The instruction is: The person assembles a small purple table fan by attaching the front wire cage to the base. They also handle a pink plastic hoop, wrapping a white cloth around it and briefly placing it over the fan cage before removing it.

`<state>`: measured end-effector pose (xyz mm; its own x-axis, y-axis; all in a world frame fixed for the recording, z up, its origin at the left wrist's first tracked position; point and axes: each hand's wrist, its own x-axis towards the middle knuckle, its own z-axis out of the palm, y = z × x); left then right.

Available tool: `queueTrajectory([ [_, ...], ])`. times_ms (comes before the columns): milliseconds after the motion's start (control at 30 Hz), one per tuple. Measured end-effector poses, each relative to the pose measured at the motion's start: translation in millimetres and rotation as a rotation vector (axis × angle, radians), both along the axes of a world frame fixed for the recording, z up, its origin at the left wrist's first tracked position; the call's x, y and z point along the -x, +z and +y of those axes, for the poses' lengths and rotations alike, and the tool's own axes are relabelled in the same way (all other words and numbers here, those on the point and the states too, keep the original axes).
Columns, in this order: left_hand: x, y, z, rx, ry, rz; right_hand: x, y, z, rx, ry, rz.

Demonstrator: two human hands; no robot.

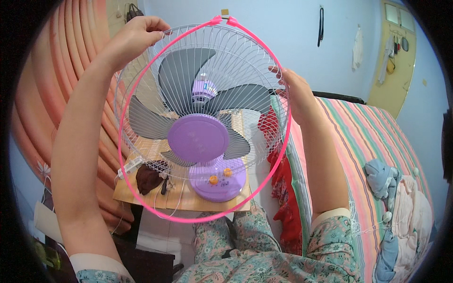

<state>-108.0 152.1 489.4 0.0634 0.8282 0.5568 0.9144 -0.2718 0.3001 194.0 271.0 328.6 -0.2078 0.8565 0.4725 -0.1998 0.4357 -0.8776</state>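
A table fan with a purple base (219, 181) and grey blades (181, 70) stands before me. Its silver wire front grille (236, 61) has a round purple centre (198, 139). A pink ring (285, 141) loops around the grille, its two ends parted by a small gap at the top. My left hand (141, 33) pinches the grille's upper left edge, thumb and fingers closed on the wires. On the right edge, my right hand (295, 89) has its fingers bent around the grille rim beside the ring. Part of the right fingers is hidden by the wires.
The fan stands on a small wooden table (165, 200) with a dark brown cloth (150, 177) and a white power strip (130, 167). To the right is a bed with a striped cover (349, 137) and heaped clothes (406, 203). An orange curtain (56, 94) hangs at left.
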Motion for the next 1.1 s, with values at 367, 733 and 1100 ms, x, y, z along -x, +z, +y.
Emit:
queueTrajectory([
  [367, -3, -3, 0, -0.036, -0.004, 0.022, 11, 1, -13, -0.268, -0.236, -0.411],
  [733, 2, -2, 8, -0.053, 0.024, 0.012, 9, 3, -13, -0.314, -0.226, -0.430],
  [1100, 5, -5, 9, -0.028, -0.066, -0.076, 10, 8, -14, -0.262, -0.150, -0.317],
])
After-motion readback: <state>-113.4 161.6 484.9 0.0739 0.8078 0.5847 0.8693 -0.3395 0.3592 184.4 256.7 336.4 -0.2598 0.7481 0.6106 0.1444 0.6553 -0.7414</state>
